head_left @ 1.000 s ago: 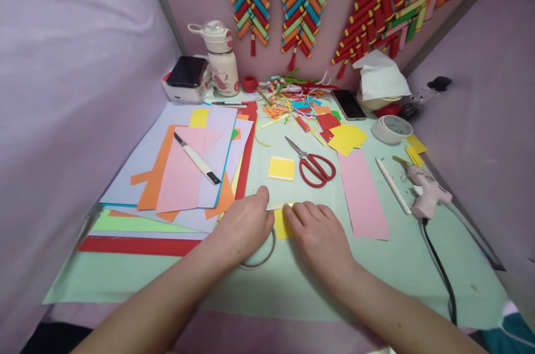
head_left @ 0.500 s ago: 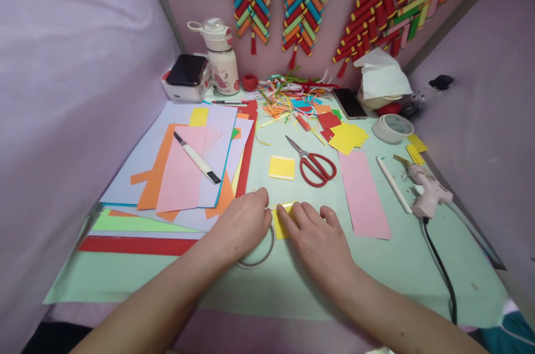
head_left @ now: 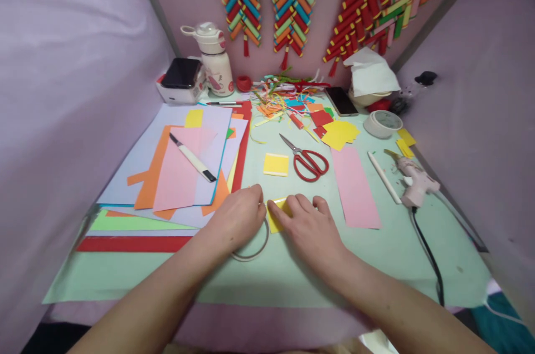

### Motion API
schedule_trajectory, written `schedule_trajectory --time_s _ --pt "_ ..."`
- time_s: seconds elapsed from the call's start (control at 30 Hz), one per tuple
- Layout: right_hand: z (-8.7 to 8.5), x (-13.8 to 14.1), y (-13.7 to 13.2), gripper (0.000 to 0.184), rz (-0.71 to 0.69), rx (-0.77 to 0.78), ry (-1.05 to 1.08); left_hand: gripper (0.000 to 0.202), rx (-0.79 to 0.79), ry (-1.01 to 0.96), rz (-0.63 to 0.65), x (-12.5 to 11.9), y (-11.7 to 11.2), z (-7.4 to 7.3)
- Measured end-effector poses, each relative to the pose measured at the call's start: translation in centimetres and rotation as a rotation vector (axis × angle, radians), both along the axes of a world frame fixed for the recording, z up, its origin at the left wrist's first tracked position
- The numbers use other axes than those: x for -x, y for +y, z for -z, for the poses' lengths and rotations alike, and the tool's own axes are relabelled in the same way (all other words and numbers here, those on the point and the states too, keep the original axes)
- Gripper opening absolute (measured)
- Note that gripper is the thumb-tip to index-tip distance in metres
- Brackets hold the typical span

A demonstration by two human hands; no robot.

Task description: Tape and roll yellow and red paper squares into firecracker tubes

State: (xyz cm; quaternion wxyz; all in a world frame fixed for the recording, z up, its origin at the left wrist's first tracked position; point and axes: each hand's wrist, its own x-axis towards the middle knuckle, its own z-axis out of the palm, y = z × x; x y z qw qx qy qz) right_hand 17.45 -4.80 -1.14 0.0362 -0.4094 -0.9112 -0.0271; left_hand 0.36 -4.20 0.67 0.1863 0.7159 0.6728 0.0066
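Note:
My left hand (head_left: 242, 212) is closed at the left side of a yellow paper piece (head_left: 276, 222). A narrow ring-shaped roll of tape (head_left: 254, 255) shows beneath this hand, its upper part hidden. A white strip runs along the top edge of the yellow piece. My right hand (head_left: 311, 226) rests on that piece with its fingers spread, the index fingertip pressing near the strip. Just beyond both hands lies another yellow square (head_left: 276, 165) with white strips on two opposite edges. Red-handled scissors (head_left: 307, 160) lie to its right, blades partly apart.
Coloured sheets (head_left: 121, 187) are stacked at left, with a white utility knife (head_left: 193, 158) on top. A pink strip (head_left: 355, 187), white stick (head_left: 383, 177) and glue gun (head_left: 418, 178) with a black cable lie right. Paper scraps (head_left: 276, 103) and a bottle (head_left: 217, 67) are behind.
The whole view has shifted slightly, so most things sit a little further left. Both hands stay at the yellow piece, with almost the same pose.

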Motion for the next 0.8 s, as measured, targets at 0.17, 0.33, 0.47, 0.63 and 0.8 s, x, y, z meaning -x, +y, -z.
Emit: schedule_trajectory --time_s 0.17,0.33,0.47,0.63,0.8 --pt "-0.5 -0.2 -0.2 0.030 0.080 0.009 0.075 0.017 0.057 0.064 0.013 -0.2 0.4 -0.2" --pt "0.4 0.2 -0.8 0.030 -0.175 -0.123 0.300 0.011 0.218 0.081 -0.007 -0.7 1.4 -0.8" --pt "1.6 0.5 -0.6 0.027 -0.367 -0.097 0.398 0.016 0.223 0.109 -0.057 -1.0 1.6 -1.0" --pt "0.2 -1.9 2.3 0.028 -0.041 -0.127 0.541 0.015 0.149 0.074 -0.023 -0.4 1.4 -0.3" --pt "-1.3 -5.7 6.5 0.021 0.350 -0.114 0.646 0.018 0.137 0.023 -0.023 -0.2 1.0 -0.5"
